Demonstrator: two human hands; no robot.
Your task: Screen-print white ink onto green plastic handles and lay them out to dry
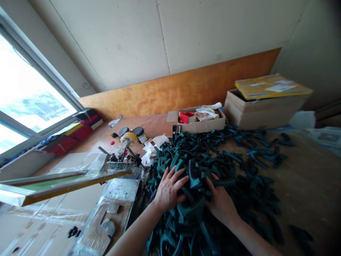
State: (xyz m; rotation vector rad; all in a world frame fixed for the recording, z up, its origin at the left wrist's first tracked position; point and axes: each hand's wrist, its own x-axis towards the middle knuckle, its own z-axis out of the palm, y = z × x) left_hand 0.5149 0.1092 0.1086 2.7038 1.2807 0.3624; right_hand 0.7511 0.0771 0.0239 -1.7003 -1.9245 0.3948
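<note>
On a long wooden workbench (309, 188) below a sloping wall, a broad heap of dark green forked plastic pieces (202, 160) spreads across the middle and right. Far right stands a large brown cardboard box (262, 115) beneath a flat yellow parcel (271, 87). To the near left lies a clear-plastic-wrapped board (112, 209), with a small dark metal clamp (119, 165) beyond it.

The left hand (169, 190) lies wide open, fingers splayed, on the heap. The right hand (220, 202) sinks among the pieces, its fingertips hidden, so I cannot tell whether it holds one.

The forked pieces look prone to hooking together, so a hard pull could drag several along or spill them toward the clamp and board. The heap's depth is hidden, and the picture's lower edge cuts off its near part.
</note>
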